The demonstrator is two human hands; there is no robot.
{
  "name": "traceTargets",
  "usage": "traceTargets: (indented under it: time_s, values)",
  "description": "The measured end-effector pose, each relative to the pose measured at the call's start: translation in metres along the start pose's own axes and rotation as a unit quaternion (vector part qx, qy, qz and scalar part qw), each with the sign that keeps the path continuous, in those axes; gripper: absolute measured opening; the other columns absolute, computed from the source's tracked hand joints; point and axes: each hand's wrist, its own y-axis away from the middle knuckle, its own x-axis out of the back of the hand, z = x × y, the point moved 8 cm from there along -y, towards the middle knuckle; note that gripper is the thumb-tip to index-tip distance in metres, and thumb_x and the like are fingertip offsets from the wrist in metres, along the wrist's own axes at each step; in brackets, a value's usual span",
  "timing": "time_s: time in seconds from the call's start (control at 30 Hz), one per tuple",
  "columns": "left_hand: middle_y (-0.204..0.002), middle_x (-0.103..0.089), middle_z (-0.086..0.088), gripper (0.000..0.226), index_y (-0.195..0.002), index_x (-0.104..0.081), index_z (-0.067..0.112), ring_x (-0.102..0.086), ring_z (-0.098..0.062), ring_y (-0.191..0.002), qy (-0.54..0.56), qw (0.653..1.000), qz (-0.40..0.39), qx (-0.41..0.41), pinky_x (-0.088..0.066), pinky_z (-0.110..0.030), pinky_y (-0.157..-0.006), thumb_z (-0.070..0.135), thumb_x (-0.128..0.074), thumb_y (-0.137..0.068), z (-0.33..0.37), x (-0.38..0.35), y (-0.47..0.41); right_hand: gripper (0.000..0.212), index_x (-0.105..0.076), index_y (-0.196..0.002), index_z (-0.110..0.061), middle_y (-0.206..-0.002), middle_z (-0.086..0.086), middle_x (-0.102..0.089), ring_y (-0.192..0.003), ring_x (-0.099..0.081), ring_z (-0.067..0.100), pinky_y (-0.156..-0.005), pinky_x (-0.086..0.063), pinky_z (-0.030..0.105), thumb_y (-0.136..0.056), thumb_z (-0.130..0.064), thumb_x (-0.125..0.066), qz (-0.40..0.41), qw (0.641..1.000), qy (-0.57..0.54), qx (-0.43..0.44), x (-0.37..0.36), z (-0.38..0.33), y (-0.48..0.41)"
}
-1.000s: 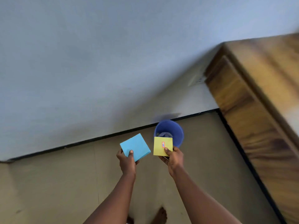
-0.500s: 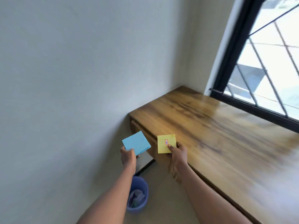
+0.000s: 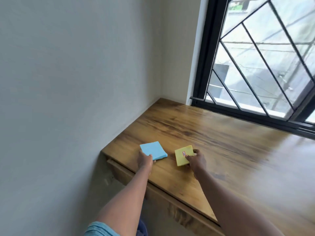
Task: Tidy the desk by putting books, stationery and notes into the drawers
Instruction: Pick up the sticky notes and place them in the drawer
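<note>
Fingers (image 3: 149, 156) of left hand (image 3: 144, 162) pinch the blue pad (image 3: 152, 149), those of right hand (image 3: 196, 161) grip the yellow pad (image 3: 181, 159)

desk (image 3: 204, 133): grained wood — faint sheen | blue pad (image 3: 152, 150): matt paper | yellow pad (image 3: 182, 157): matt paper | wall (image 3: 76, 74): smooth matt paint | window frame (image 3: 209, 48) — black metal

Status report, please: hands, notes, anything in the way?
Left hand grips blue pad. Right hand pinches yellow pad. Both low over desk. Left arm crosses drawer front.
</note>
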Motion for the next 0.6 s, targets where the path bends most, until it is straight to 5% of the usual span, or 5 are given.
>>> traceTargets:
  time_s: [0.13,0.37,0.6]
  values:
    - [-0.137,-0.048,-0.018,0.048,-0.141,-0.031,0.005,-0.05,-0.031,-0.125,-0.183,0.98,0.028,-0.068,-0.044,-0.037,-0.098,0.007,-0.048,-0.096,0.02,-0.01,-0.017,0.042,-0.05,-0.131,-0.011,-0.122,0.016,-0.06,-0.108,-0.059,0.028,-0.079,-0.048,0.03,-0.09,-0.009,-0.058,0.022,0.997,0.07,-0.008,-0.004,-0.007,-0.01]
    - [-0.152,-0.025,-0.013,0.054,-0.148,-0.023,0.008,-0.023,-0.027,-0.14,-0.307,0.941,0.075,-0.117,-0.031,-0.034,-0.11,0.02,-0.042,-0.1,0.015,-0.016,-0.007,0.034,-0.052,-0.122,-0.006,-0.135,0.017,-0.035,-0.121,-0.034,0.038,-0.102,-0.033,0.044,-0.09,-0.006,-0.041,0.1,0.97,0.22,-0.02,-0.005,-0.007,-0.001]
    - [-0.15,-0.03,-0.011,0.047,-0.144,-0.033,0.008,-0.029,-0.028,-0.137,-0.279,0.932,0.156,-0.171,-0.027,-0.035,-0.111,0.021,-0.038,-0.1,-0.011,0.007,0.036,0.036,-0.046,-0.131,-0.01,-0.146,0.013,-0.027,-0.133,-0.024,0.034,-0.11,-0.02,0.043,-0.096,-0.009,-0.038,0.073,0.934,0.301,0.177,-0.037,-0.019,0.044]
